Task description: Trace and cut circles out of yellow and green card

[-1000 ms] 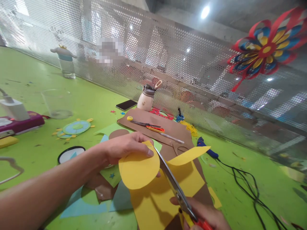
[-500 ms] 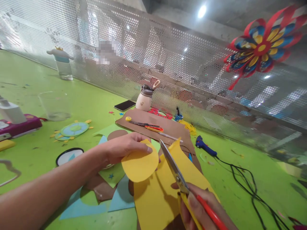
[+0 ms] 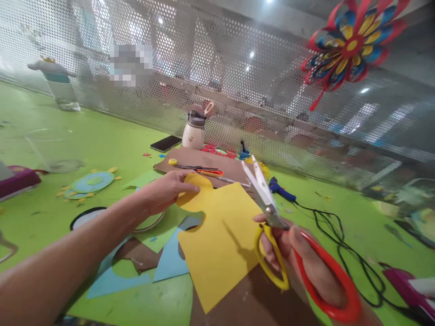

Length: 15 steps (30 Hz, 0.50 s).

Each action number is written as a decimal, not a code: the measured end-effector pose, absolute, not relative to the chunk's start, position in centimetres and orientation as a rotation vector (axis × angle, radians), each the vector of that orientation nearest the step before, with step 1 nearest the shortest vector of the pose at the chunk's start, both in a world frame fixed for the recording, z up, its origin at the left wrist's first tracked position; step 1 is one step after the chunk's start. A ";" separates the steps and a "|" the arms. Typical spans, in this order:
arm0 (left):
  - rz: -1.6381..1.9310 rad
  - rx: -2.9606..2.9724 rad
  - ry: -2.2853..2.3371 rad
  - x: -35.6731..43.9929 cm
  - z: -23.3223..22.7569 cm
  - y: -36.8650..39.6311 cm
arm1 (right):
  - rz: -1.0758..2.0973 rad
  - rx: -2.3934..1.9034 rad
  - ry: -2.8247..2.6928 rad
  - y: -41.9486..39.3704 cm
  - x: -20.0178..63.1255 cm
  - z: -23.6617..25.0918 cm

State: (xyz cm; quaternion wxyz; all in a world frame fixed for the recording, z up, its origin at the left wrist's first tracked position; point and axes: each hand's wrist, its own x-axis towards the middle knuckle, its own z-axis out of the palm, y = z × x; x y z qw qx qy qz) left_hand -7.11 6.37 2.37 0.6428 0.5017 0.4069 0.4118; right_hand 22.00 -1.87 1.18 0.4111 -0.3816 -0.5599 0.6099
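Note:
My left hand (image 3: 163,190) pinches a yellow paper circle (image 3: 197,192) and holds it just above the table, at the far left corner of the yellow sheet (image 3: 220,240). That sheet lies flat on brown paper (image 3: 251,299) and shows a rounded notch cut from its left edge. My right hand (image 3: 295,258) grips scissors (image 3: 272,213) with a yellow and a red handle loop, lifted off the sheet at its right edge. Their blades point up and away, slightly apart.
The green table (image 3: 102,140) holds blue and green paper offcuts (image 3: 163,265), a blue round craft piece (image 3: 88,183), a phone (image 3: 166,143), a white bottle (image 3: 193,131), another pair of scissors (image 3: 207,171) and a blue glue gun (image 3: 280,190) with a black cord. A perforated metal screen (image 3: 238,86) runs behind, with a paper flower (image 3: 350,45) on it.
The scissors finished the cut and lifted up to the right, clear of the sheet. The yellow circle came free in my left hand, and the sheet settled flat.

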 end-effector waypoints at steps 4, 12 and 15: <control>1.029 1.114 0.970 -7.3 2.5 6.5 | 1.108 -1.253 -1.594 -1.3 22.1 1.2; 0.782 1.355 0.878 -5.6 2.6 4.6 | 1.064 -1.229 -1.640 -1.6 19.7 0.6; 0.741 1.404 0.897 -5.0 2.3 4.1 | 1.052 -1.159 -1.617 -1.4 19.3 0.7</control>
